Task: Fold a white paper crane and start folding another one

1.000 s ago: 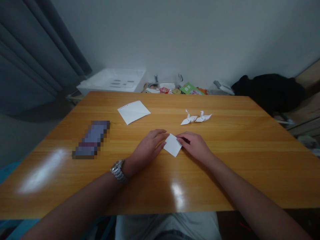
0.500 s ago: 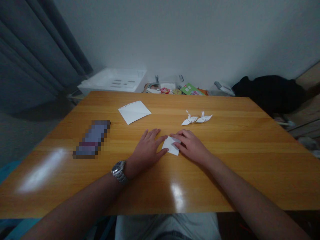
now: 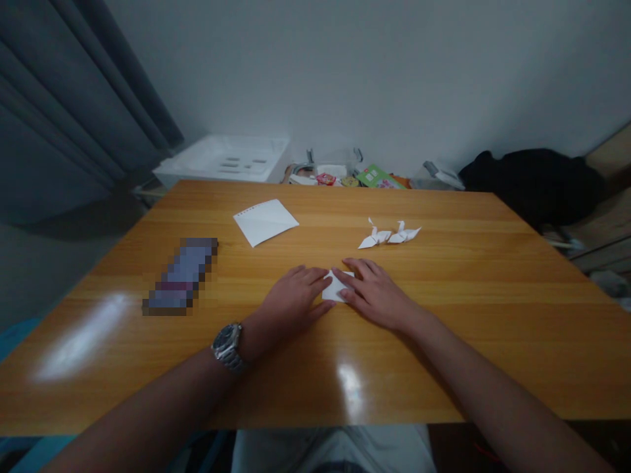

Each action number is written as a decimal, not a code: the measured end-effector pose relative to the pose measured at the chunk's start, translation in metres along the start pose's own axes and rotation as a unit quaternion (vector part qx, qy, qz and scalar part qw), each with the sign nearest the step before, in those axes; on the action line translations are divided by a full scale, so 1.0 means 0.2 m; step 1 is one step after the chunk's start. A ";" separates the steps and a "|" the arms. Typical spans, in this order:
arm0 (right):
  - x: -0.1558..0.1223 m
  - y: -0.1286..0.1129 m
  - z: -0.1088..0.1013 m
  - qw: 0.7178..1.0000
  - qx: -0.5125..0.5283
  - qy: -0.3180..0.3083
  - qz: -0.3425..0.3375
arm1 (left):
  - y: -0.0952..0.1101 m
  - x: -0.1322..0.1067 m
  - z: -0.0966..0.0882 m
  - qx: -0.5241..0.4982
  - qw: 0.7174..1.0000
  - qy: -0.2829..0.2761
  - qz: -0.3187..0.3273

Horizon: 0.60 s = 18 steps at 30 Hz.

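A small folded piece of white paper (image 3: 334, 288) lies on the wooden table in front of me, partly covered by my fingers. My left hand (image 3: 298, 297), below a metal wristwatch (image 3: 228, 345), grips its left side, with fingertips at the upper left and the thumb along the lower edge. From the right, my right hand (image 3: 372, 292) holds the same paper against the table, index finger across its top and thumb on its lower right part. Two white origami cranes (image 3: 389, 235) stand side by side beyond my right hand.
A loose white sheet (image 3: 266, 222) with a perforated edge lies at the back left. Left of my hands is a pixelated, phone-like object (image 3: 182, 276). Past the far edge of the table (image 3: 468, 263) are a white plastic tray (image 3: 236, 157) and a green packet (image 3: 378, 176).
The paper's visible part has become smaller and more rectangular. My left fingers have drawn together onto its left edge, and my right index finger has moved further across it.
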State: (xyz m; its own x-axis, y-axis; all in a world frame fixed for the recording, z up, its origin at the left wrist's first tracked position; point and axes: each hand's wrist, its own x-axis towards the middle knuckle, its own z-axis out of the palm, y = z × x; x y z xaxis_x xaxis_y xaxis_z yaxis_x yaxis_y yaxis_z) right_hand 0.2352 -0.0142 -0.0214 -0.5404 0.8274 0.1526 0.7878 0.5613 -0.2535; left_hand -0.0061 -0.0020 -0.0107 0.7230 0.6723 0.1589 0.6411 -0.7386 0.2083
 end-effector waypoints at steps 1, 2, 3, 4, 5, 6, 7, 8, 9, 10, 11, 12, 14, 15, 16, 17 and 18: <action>0.00 0.00 0.00 1.000 0.000 -0.002 0.000 | 0.00 -0.01 0.00 0.005 1.000 -0.007 0.004; 0.00 0.01 0.00 1.000 0.002 -0.002 0.000 | 0.00 -0.01 -0.01 0.009 1.000 -0.013 0.004; 0.00 0.01 -0.01 1.000 0.005 -0.001 -0.001 | 0.00 -0.01 -0.01 0.012 1.000 -0.017 0.002; 0.00 0.02 -0.01 1.000 0.012 0.000 -0.004 | 0.00 -0.02 -0.01 0.013 1.000 -0.020 -0.001; 0.00 0.03 -0.01 1.000 0.023 -0.001 -0.008 | 0.00 -0.02 -0.01 0.013 1.000 -0.022 -0.005; -0.01 0.05 -0.02 0.999 0.036 -0.003 -0.011 | 0.00 -0.02 -0.01 0.013 1.000 -0.023 -0.009; -0.02 0.06 -0.02 0.998 0.054 -0.008 -0.013 | 0.00 -0.02 -0.01 0.011 1.000 -0.024 -0.011; -0.03 0.08 -0.02 0.997 0.071 -0.013 -0.009 | 0.00 -0.02 -0.01 0.010 1.000 -0.023 -0.013; -0.04 0.10 -0.03 0.996 0.087 -0.025 -0.004 | 0.00 -0.02 -0.01 0.009 1.000 -0.022 -0.015; -0.05 0.11 -0.04 0.994 0.099 -0.036 0.002 | 0.00 -0.02 -0.01 0.007 1.000 -0.020 -0.018; -0.06 0.12 -0.04 0.993 0.107 -0.046 0.005 | 0.00 -0.02 -0.01 0.005 1.000 -0.019 -0.020; -0.07 0.13 -0.05 0.992 0.111 -0.055 0.005 | 0.00 -0.02 -0.01 0.002 1.000 -0.019 -0.021; -0.08 0.14 -0.07 0.991 0.111 -0.072 -0.002 | 0.00 -0.02 -0.01 -0.003 1.000 -0.018 -0.020; -0.08 0.14 -0.07 0.991 0.108 -0.079 -0.008 | 0.00 -0.02 -0.01 -0.004 1.000 -0.018 -0.019; -0.09 0.14 -0.08 0.991 0.103 -0.085 -0.015 | 0.00 -0.02 0.00 -0.005 1.000 -0.016 -0.019; -0.09 0.14 -0.08 0.991 0.098 -0.089 -0.022 | 0.00 -0.02 0.00 -0.006 1.000 -0.014 -0.018; -0.09 0.14 -0.08 0.991 0.094 -0.092 -0.027 | -0.01 -0.02 0.00 -0.008 1.000 -0.012 -0.017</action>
State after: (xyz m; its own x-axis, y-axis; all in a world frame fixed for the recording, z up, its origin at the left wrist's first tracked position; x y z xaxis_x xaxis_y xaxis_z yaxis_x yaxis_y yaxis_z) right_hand 0.2713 -0.0131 -0.0152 -0.6389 0.7693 -0.0018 0.6966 0.5776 -0.4255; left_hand -0.0094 -0.0033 -0.0116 0.7069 0.6957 0.1275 0.6618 -0.7142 0.2279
